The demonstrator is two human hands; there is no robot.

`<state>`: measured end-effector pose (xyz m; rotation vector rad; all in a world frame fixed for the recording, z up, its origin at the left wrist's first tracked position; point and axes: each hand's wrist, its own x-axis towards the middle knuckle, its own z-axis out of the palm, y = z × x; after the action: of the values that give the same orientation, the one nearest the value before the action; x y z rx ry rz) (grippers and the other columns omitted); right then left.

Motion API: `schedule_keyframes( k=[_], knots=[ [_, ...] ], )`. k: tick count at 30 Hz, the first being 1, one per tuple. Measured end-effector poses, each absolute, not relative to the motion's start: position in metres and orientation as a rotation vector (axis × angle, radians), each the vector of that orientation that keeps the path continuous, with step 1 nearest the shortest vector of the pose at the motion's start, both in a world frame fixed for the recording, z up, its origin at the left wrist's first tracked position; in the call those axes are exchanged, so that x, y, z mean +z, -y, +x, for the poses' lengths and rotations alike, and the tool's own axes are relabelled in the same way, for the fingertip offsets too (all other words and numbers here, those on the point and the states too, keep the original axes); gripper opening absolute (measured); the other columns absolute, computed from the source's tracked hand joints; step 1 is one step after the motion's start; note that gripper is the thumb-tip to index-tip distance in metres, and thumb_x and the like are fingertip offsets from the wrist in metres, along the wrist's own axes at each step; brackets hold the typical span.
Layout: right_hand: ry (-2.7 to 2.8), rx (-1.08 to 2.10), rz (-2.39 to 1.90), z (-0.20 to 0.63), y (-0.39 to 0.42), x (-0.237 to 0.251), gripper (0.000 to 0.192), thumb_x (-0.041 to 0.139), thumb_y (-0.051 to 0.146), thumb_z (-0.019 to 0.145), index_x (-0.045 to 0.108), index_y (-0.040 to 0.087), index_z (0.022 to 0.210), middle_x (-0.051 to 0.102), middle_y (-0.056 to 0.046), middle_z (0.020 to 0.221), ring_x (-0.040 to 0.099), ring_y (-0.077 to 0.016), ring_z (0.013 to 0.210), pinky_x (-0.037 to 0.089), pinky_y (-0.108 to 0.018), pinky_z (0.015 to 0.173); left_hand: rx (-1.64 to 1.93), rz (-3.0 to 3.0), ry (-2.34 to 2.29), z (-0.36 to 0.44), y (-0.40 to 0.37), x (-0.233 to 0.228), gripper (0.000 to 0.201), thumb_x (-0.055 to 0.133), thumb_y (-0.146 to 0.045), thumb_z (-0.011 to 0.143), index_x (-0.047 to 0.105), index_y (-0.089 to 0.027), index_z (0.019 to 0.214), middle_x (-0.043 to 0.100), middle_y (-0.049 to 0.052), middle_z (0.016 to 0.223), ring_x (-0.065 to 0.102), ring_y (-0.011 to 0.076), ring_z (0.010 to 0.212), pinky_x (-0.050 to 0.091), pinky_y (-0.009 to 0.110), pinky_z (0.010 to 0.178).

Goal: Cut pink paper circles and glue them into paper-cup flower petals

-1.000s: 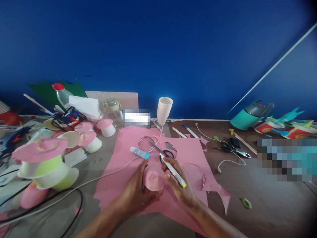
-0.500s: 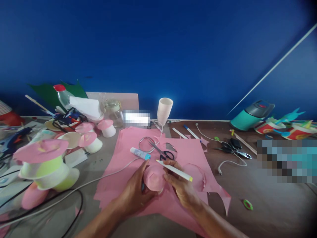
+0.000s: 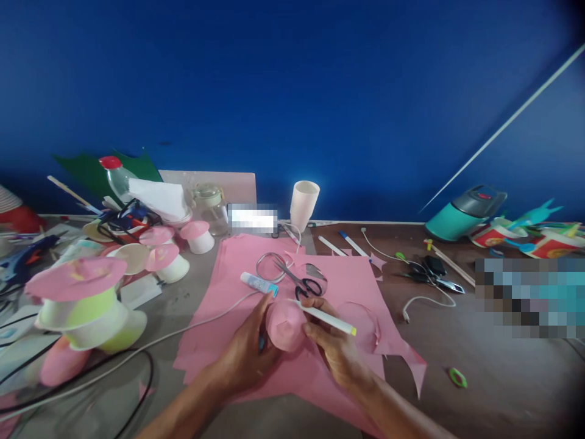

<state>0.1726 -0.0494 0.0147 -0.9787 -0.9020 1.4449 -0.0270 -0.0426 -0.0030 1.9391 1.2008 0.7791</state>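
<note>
Tilting further since the earlier frames, the pink paper cone (image 3: 286, 324) is now leaning its open face toward the marker, and the marker (image 3: 325, 317) is lying flatter than a second ago, its yellow end pointing toward the table's right edge.

Left hand (image 3: 247, 353): fingers are curling around the cone from the left, grasping it and propping it off the sheet, apparently to steady its surface for the tip.

Right hand (image 3: 336, 353): fingers are pinching the marker's barrel in a writing hold, the working tip touching or just beside the cone's upper right rim; contact cannot be told for certain.

Cone: sitting between the two hands, over the near middle of the pink paper sheet (image 3: 237, 268).

Surroundings, moving outward:
- scissors (image 3: 299, 280), lying open just beyond the hands on the sheet
- glue tube (image 3: 258, 283), resting beside the scissors to the left
- cut pink circle (image 3: 363, 323), lying just right of the right hand
- white cup stack (image 3: 304, 204), standing toward the table's far edge
- pink-topped cup figures (image 3: 82, 299), clustering near the left edge
- teal flask (image 3: 466, 213), lying toward the far right corner
- white cable (image 3: 150, 341), trailing across the table toward the left edge
</note>
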Motion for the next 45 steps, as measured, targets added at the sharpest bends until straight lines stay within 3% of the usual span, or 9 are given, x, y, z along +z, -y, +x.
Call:
schedule_keyframes(
  k=[5, 10, 14, 18, 22, 26, 32, 40, 45],
  knots=[
    [0.922, 1.429, -1.006, 0.172, 0.05, 0.014, 0.033, 0.08, 0.037, 0.069, 0.066, 0.025, 0.096, 0.06, 0.001, 0.08, 0.055, -0.0175, 0.074, 0.047, -0.026, 0.065, 0.761, 1.962, -1.129, -0.03, 0.042, -0.001, 0.083, 0.058, -0.023, 0.088, 0.012, -0.015, 0.157, 0.03, 0.02, 0.159, 0.03, 0.035, 0.146, 0.033, 0.054, 0.117],
    [0.969, 1.391, -1.021, 0.172, 0.05, 0.015, 0.031, 0.079, 0.038, 0.07, 0.065, 0.026, 0.096, 0.06, 0.001, 0.079, 0.054, -0.0166, 0.071, 0.047, -0.027, 0.064, 0.767, 1.955, -1.058, -0.032, 0.042, -0.005, 0.117, 0.074, -0.059, 0.074, 0.006, -0.015, 0.157, 0.027, 0.025, 0.159, 0.025, 0.0422, 0.146, 0.028, 0.061, 0.116],
    [1.036, 1.347, -1.03, 0.172, 0.05, 0.016, 0.028, 0.078, 0.039, 0.072, 0.066, 0.025, 0.094, 0.057, 0.002, 0.075, 0.051, -0.0153, 0.066, 0.044, -0.025, 0.058, 0.851, 1.952, -1.109, -0.029, 0.041, -0.009, 0.11, 0.06, -0.076, 0.073, 0.019, -0.017, 0.156, 0.039, 0.025, 0.153, 0.037, 0.0431, 0.141, 0.034, 0.061, 0.113],
    [1.107, 1.279, -1.035, 0.172, 0.049, 0.012, 0.026, 0.074, 0.042, 0.076, 0.065, 0.026, 0.095, 0.056, 0.002, 0.073, 0.05, -0.0154, 0.063, 0.043, -0.025, 0.056, 0.857, 1.975, -1.164, -0.027, 0.04, -0.008, 0.085, 0.056, -0.068, 0.082, 0.039, -0.016, 0.148, 0.051, 0.023, 0.145, 0.049, 0.0406, 0.133, 0.042, 0.057, 0.108],
    [1.192, 1.07, -1.093, 0.177, 0.05, 0.009, 0.022, 0.065, 0.04, 0.087, 0.061, 0.027, 0.104, 0.059, 0.001, 0.079, 0.055, -0.0173, 0.069, 0.048, -0.028, 0.063, 0.806, 1.982, -1.187, -0.027, 0.04, -0.004, 0.075, 0.059, -0.06, 0.085, 0.045, -0.016, 0.144, 0.053, 0.022, 0.143, 0.052, 0.0391, 0.13, 0.043, 0.056, 0.107],
    [1.426, 0.739, -1.047, 0.182, 0.058, 0.009, 0.03, 0.056, 0.032, 0.094, 0.054, 0.031, 0.124, 0.063, -0.006, 0.104, 0.061, -0.0249, 0.097, 0.051, -0.041, 0.087, 0.75, 1.965, -1.214, -0.029, 0.042, -0.001, 0.071, 0.061, -0.054, 0.086, 0.044, -0.018, 0.145, 0.051, 0.02, 0.146, 0.05, 0.0377, 0.132, 0.042, 0.054, 0.11],
    [1.797, 0.539, -0.869, 0.183, 0.065, 0.009, 0.063, 0.056, 0.021, 0.091, 0.034, 0.034, 0.148, 0.057, -0.009, 0.137, 0.05, -0.0333, 0.129, 0.041, -0.056, 0.106, 0.696, 1.973, -1.209, -0.031, 0.044, 0.001, 0.07, 0.057, -0.054, 0.089, 0.04, -0.019, 0.147, 0.045, 0.019, 0.151, 0.046, 0.0346, 0.136, 0.038, 0.053, 0.113],
    [1.811, 0.537, -0.884, 0.181, 0.053, 0.007, 0.06, 0.059, 0.018, 0.089, 0.042, 0.035, 0.143, 0.061, -0.008, 0.133, 0.05, -0.0345, 0.129, 0.045, -0.058, 0.102, 0.732, 1.907, -1.22, -0.029, 0.045, 0.001, 0.075, 0.056, -0.056, 0.088, 0.037, -0.015, 0.148, 0.041, 0.021, 0.153, 0.041, 0.0384, 0.139, 0.035, 0.056, 0.114],
    [1.835, 0.456, -0.919, 0.18, 0.058, 0.0, 0.063, 0.057, 0.015, 0.089, 0.037, 0.03, 0.146, 0.06, -0.011, 0.134, 0.057, -0.0341, 0.123, 0.048, -0.058, 0.1, 0.734, 1.903, -1.212, -0.03, 0.046, 0.002, 0.07, 0.057, -0.054, 0.088, 0.042, -0.016, 0.145, 0.046, 0.02, 0.15, 0.044, 0.0375, 0.137, 0.037, 0.053, 0.113]
  ],
)
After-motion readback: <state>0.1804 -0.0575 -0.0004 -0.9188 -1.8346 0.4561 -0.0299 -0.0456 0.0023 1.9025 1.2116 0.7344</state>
